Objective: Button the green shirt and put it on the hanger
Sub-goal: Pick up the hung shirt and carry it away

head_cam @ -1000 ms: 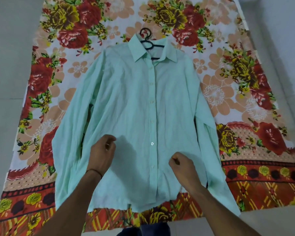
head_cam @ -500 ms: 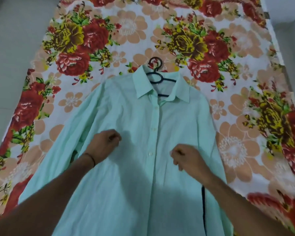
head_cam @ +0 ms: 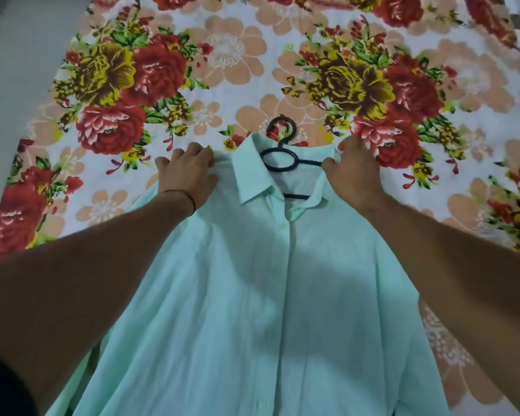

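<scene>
The pale green shirt (head_cam: pixel 252 280) lies flat and buttoned down its front on a floral sheet, collar pointing away from me. A black hanger (head_cam: pixel 279 159) sits inside the neck, its hook and ring showing above the collar. My left hand (head_cam: pixel 186 172) rests on the shirt's left shoulder, fingers curled over the fabric edge. My right hand (head_cam: pixel 354 172) presses on the right shoulder beside the collar, thumb near the hanger's bar. Whether either hand pinches the cloth or only lies on it I cannot tell. The hanger's arms are hidden under the shirt.
The floral sheet (head_cam: pixel 222 55), with red and yellow flowers on white, covers the floor under the shirt. Grey floor tiles (head_cam: pixel 12 55) show at the left edge. A thin dark band circles my left wrist (head_cam: pixel 189 199).
Both hands have travelled from the shirt's middle up to its shoulders beside the collar. The view has shifted forward, so the shirt's lower hem is out of sight.
</scene>
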